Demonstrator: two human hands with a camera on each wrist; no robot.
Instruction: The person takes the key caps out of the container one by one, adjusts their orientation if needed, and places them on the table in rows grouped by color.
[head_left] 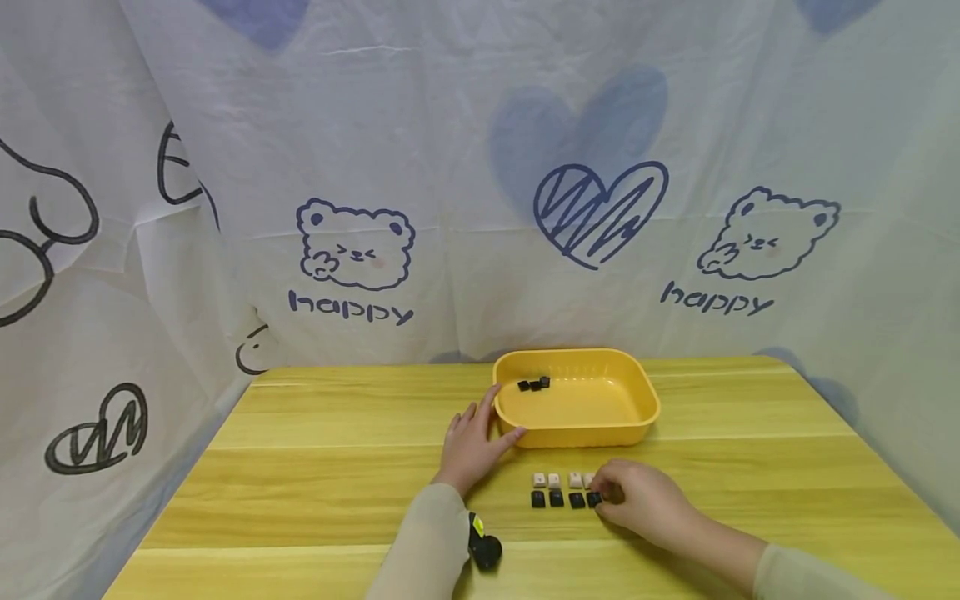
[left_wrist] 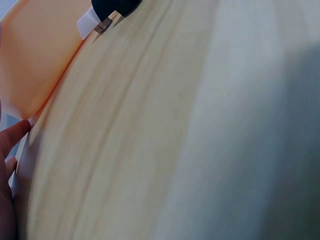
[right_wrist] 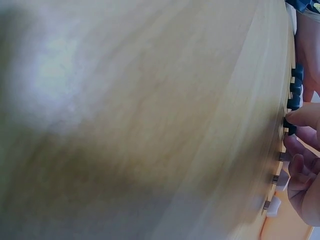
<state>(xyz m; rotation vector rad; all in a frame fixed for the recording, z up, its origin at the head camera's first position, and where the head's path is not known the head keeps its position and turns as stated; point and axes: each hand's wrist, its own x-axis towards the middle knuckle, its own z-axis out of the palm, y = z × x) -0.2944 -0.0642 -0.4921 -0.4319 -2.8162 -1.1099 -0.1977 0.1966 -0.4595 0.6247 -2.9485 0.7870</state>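
On the table, a row of white keycaps [head_left: 554, 481] sits behind a row of black keycaps [head_left: 557, 498]. My right hand [head_left: 645, 504] pinches the black keycap [head_left: 595, 499] at the right end between thumb and finger; its lower part looks close to the table. The fingers partly cover the rightmost white keycap [head_left: 588, 480]. Behind the rows stands a yellow plastic basket [head_left: 577, 436] with several black keycaps [head_left: 536, 385] inside at its left. Spread fingers of my left hand [head_left: 471, 450] touch the basket's left side, the thumb at its front corner.
A wooden table [head_left: 337, 450] reaches back to a white hanging cloth [head_left: 465, 167] printed with bears and hearts. On the left wrist is a black strapped device [head_left: 484, 550]. The basket's wall rises just behind the keycap rows.
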